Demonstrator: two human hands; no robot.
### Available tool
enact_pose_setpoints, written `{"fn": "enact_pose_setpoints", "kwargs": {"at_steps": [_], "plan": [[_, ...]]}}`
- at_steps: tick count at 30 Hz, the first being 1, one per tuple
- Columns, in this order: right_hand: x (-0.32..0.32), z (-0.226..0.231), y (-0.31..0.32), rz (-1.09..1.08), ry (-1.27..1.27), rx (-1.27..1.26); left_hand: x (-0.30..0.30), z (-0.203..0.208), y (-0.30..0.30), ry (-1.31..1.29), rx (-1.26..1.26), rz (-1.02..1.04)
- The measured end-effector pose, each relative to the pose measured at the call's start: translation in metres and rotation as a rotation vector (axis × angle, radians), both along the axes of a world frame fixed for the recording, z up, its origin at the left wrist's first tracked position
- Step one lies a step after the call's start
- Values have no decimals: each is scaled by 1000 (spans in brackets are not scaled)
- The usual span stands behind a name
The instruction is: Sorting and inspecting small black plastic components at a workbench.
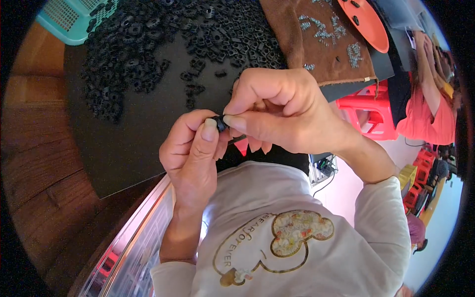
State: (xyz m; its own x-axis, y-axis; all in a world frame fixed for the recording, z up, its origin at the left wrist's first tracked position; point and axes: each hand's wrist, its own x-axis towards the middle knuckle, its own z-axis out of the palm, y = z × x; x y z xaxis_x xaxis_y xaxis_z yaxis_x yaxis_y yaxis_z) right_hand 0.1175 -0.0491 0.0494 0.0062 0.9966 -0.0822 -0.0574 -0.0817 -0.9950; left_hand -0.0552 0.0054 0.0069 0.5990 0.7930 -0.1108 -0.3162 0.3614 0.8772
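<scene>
A small black plastic part (pixel 221 123) is pinched between my two hands, above the near edge of the dark table mat. My left hand (pixel 190 143) grips it from the left, with the thumb on top. From the right, the thumb and forefinger of my right hand (pixel 277 111) close on its other end. Fingers hide most of the part, so its full shape cannot be made out. Just beyond my hands, several loose black plastic pieces (pixel 194 90) lie on the mat, in front of a large pile of like black pieces (pixel 133 44).
Small metal springs (pixel 324 30) lie on a brown cloth (pixel 289 34) at the far right, beside an orange tray (pixel 368 24) with a few black pieces. A turquoise basket (pixel 69 27) stands far left. Red stools (pixel 368 111) and another person (pixel 428 109) are to the right.
</scene>
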Motion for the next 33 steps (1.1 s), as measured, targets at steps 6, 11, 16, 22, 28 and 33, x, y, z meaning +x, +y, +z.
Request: {"fn": "enact_pose_setpoints", "kwargs": {"at_steps": [6, 11, 16, 22, 28, 33], "plan": [[-1, 0, 0, -14, -12, 12, 1, -5, 0, 11, 88, 4], [3, -4, -1, -24, -71, 104, -3, -2, 2, 69, 97, -71], [11, -4, -1, 38, -66, 45, -5, -3, 5, 116, 96, -145], [14, -1, 2, 47, 7, -60, 1, -4, 2, 57, 169, -108], [14, -3, 4, 69, -169, 73, -3, -3, 8, 69, 146, -193], [14, -6, 0, 94, -479, 359, -3, 7, 11, 42, 39, -290]]}}
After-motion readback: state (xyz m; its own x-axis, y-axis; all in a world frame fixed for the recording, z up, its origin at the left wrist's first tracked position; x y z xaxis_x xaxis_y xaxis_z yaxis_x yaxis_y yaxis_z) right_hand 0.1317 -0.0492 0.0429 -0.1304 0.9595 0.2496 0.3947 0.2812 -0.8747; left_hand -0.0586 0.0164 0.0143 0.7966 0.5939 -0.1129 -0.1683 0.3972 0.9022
